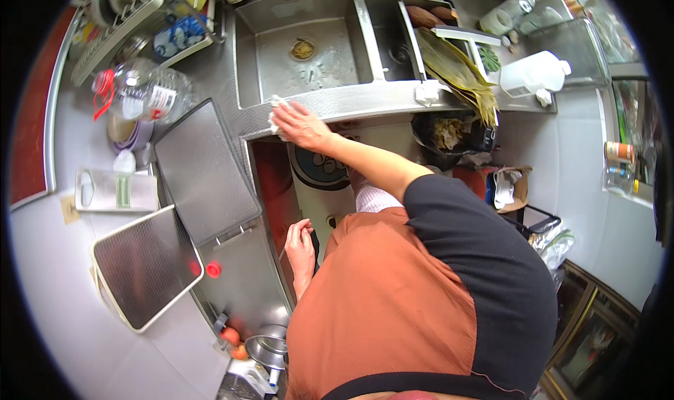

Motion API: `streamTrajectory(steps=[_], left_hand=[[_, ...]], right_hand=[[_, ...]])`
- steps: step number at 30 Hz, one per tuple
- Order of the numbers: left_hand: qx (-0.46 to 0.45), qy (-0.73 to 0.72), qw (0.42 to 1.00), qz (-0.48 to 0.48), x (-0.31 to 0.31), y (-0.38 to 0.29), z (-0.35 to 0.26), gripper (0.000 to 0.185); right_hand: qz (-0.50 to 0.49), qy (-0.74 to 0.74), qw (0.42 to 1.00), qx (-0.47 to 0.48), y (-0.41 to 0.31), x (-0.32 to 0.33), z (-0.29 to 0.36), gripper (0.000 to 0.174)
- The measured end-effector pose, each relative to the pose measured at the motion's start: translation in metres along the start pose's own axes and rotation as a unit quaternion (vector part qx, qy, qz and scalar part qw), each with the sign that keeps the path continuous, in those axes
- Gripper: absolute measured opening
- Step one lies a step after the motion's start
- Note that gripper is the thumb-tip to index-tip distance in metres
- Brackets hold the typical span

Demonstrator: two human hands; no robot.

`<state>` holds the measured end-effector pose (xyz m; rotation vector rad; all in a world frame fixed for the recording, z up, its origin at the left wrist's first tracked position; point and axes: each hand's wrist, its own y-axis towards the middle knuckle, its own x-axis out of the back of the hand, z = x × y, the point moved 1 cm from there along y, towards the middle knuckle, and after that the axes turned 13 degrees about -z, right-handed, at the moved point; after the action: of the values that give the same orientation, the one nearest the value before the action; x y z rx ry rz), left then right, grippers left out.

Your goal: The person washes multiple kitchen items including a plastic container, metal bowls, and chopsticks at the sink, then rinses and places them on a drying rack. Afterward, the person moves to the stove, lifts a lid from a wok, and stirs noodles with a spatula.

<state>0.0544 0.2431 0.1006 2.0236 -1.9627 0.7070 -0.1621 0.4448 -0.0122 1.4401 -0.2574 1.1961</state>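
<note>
My right hand (pixel 301 126) lies flat on a crumpled white cloth (pixel 276 103), pressed to the steel counter just below the near left corner of the sink basin (pixel 310 78). Its arm reaches across in front of me. Wet brown scraps sit over the drain (pixel 303 49). My left hand (pixel 300 244) hangs low beside my body with its fingers loosely curled, near the counter's inner edge, and no object shows in it. Left of the cloth lies a grey cutting board (pixel 208 173). Long green-brown leaves (pixel 455 65) rest over the small right basin's edge.
A large clear plastic bottle (pixel 150 92) with a red handle, a metal grater (pixel 117 190) and a white-rimmed tray (pixel 147 268) are at the left. On the right counter lies a white jug (pixel 533 73). Below the sink's front is a black-lined bin (pixel 447 134).
</note>
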Motion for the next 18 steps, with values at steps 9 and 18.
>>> streamTrajectory(steps=[9,18], left_hand=[[-0.074,0.022,0.995,0.058,-0.014,0.044,-0.002,0.021],[-0.147,0.052,0.984,0.090,-0.016,0.060,-0.004,0.020]], right_hand=[[0.029,-0.258,0.951,-0.169,-0.148,0.170,-0.111,0.045],[-0.096,-0.152,0.945,-0.272,-0.132,0.142,-0.117,0.032]])
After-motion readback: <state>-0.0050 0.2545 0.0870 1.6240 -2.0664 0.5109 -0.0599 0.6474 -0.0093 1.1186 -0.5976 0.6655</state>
